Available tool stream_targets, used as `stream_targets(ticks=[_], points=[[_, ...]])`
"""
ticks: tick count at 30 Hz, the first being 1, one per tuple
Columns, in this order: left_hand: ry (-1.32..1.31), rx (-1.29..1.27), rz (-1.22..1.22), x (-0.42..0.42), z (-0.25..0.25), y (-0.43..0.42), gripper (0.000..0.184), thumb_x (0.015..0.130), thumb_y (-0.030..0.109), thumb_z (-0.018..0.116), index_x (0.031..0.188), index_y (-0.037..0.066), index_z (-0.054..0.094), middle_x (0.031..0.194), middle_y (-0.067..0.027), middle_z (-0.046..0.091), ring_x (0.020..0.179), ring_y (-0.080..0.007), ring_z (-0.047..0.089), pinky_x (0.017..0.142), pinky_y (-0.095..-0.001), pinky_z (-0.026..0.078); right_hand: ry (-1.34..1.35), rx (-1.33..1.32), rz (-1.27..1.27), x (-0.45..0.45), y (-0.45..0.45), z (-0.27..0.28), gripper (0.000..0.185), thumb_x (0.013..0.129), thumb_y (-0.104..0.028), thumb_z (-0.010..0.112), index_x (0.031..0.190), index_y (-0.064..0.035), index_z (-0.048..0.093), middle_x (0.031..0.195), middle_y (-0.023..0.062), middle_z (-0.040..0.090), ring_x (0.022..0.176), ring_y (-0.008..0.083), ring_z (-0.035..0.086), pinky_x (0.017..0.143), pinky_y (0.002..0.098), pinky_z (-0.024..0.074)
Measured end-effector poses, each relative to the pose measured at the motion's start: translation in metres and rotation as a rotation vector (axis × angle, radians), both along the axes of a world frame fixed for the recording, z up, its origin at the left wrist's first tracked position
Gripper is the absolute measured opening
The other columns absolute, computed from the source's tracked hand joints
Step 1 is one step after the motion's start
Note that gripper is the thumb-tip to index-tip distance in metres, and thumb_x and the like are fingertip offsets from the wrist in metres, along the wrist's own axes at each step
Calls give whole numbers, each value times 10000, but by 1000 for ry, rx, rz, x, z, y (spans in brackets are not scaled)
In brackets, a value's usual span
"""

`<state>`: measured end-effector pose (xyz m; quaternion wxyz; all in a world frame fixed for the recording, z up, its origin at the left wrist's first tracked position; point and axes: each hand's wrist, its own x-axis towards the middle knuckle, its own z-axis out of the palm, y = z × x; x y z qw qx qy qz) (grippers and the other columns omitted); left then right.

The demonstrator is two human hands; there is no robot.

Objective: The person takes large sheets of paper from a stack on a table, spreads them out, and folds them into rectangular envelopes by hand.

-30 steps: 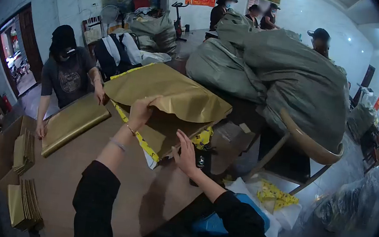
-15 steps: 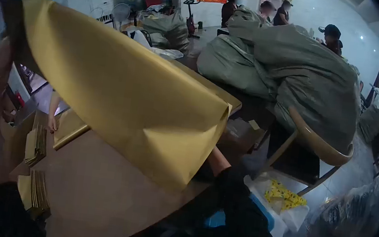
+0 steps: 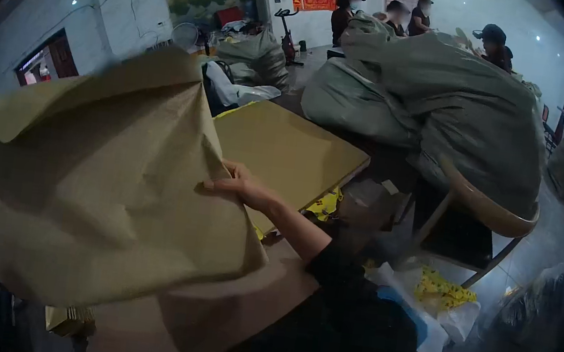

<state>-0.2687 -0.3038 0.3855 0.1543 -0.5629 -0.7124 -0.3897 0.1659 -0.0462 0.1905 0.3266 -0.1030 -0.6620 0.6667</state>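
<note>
A large sheet of brown kraft paper hangs creased across the left half of the view, its upper edge folded over. At its right edge my right hand pinches it between thumb and fingers. My left hand is not visible; the sheet covers much of that side. Just beyond my right hand lies a thick flat stack of gold-brown sheets, with yellow wrapping showing beneath its edge. Below the raised sheet is the brown tabletop.
Folded brown paper pieces lie at the lower left. Large grey-green sacks bulk up at the back right, behind a wooden chair. Several people sit or stand beyond them. A yellow patterned bag is at the right.
The paper sheet has swung left and lower, uncovering the flat stack. My right hand has come into sight gripping its edge. My left forearm, visible before, is now out of sight.
</note>
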Motion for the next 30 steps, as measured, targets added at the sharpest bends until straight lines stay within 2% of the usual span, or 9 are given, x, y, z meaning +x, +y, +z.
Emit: stream_targets(ticks=[6,9,11,14,18,20,22,24,30], points=[[128,-116,108,-73,-10,-44,278,953,150,423,1159,24,560,1109,-95,582,1000,-147,550,833,-278,489,78,-145,217,-8,-7,-49,834,689,-330,779,1333,2,368,1243,117,512,1108,220,509,962,337,396],[659,-273,86,-134,-39,-54,286,965,158,411,1177,30,553,1128,-99,574,1015,-149,545,840,-279,492,138,-368,342,-12,-14,-105,882,681,-317,796,1353,10,327,1281,118,474,1163,212,466,982,328,389],[-1014,169,-393,-172,-127,-40,260,920,75,449,1137,33,585,1101,-95,606,970,-207,588,794,-296,484,-2,-385,269,-7,-25,-132,853,683,-298,786,1352,-10,342,1258,105,495,1139,192,485,973,333,399],[-696,-250,-217,-195,-220,-26,335,963,177,402,1240,14,495,1128,-100,590,993,-186,575,845,-304,470,-399,-167,49,-9,-38,-163,658,722,-279,745,1259,-12,474,1126,78,585,961,143,575,852,297,456],[-1735,-141,-176,-129,-308,-37,540,936,399,412,1322,22,403,1307,-141,463,1201,-246,426,983,-369,399,-679,-125,-224,-16,-57,-184,647,684,-316,768,1190,17,541,1021,83,627,881,162,585,791,291,453],[-1245,-273,-238,-144,-399,-59,418,961,279,434,1296,28,432,1279,-109,481,1153,-216,461,969,-336,397,-597,-187,-232,-24,-50,-224,582,697,-286,759,1160,11,568,1007,94,637,869,172,594,775,300,461],[-1213,-199,-310,-121,-441,-79,473,917,306,544,1262,-5,455,1245,-89,484,1119,-200,470,946,-324,399,-618,-55,-323,-36,-40,-257,469,708,-231,750,1101,-14,615,974,100,653,820,200,611,730,317,484],[-1806,25,-391,-51,-442,-102,485,894,304,591,1231,-27,481,1218,-81,492,1106,-188,471,934,-314,400,-611,-115,-348,-39,-50,-252,462,713,-249,744,1098,-27,618,989,91,651,843,196,603,752,325,480],[-1593,-347,-47,-21,-442,-145,482,863,248,645,1208,-52,493,1088,-80,580,1008,-182,540,882,-293,430,-685,236,-459,-49,-56,-272,443,742,-237,718,1102,-18,583,982,105,633,924,170,577,761,309,474]])
